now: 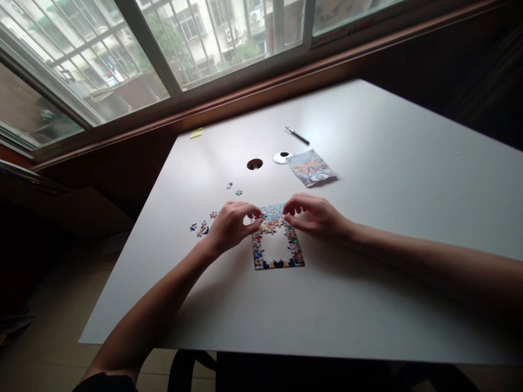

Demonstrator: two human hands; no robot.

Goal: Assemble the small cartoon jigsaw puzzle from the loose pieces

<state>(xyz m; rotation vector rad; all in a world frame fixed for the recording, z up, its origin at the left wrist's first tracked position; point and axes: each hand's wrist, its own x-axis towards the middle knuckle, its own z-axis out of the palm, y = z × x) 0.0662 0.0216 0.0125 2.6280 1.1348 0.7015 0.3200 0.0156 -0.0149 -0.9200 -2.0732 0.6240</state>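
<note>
A small jigsaw puzzle (279,263) lies on the table, its border and colourful upper part filled with pieces and a pale open area in the middle. At its upper left edge is my left hand (229,226), thumb and forefinger curved into a pinch; whatever is between the tips is too small to make out. My right hand (316,215) rests at the upper right edge, fingers curled and thumb close to them, and their tips hide what they touch. Loose puzzle pieces (203,228) lie left of my left hand, with another piece (239,192) farther back.
Behind the puzzle, a printed picture packet (312,167) lies beside a round white cover (281,157). A pen (297,135) is farther back. The white table (388,163) has a round hole (255,164) and yellow tape (196,133) near its far left corner. A window stands beyond.
</note>
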